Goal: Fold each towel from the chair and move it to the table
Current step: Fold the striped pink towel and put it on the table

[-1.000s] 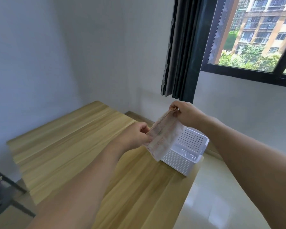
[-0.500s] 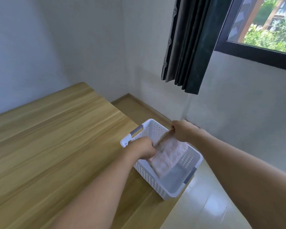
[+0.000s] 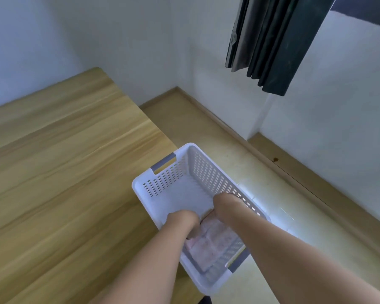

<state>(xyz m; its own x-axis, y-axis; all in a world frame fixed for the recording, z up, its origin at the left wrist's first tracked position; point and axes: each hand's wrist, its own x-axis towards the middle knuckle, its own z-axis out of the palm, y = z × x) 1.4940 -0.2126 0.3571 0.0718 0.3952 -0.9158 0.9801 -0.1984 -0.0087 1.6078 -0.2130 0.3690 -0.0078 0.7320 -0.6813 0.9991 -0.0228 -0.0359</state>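
Observation:
A folded pale pink towel [image 3: 211, 242] lies in the near half of a white perforated basket [image 3: 162, 185] that stands on the right edge of the wooden table [image 3: 64, 183]. Both my hands are down inside the basket. My left hand [image 3: 183, 220] holds the towel's left far corner, and my right hand [image 3: 225, 204] grips its right far corner by the basket's right wall. My forearms hide part of the towel and the basket's near rim. The chair is out of view.
The basket has grey handles [image 3: 164, 163] at both ends and overhangs the table's right edge a little. A dark curtain [image 3: 270, 40] hangs at the upper right above a wooden skirting board [image 3: 228, 128] and pale floor [image 3: 294, 216].
My hands have carried the folded towel from in front of me down into the basket, and the view has tilted downward so the window is gone from sight.

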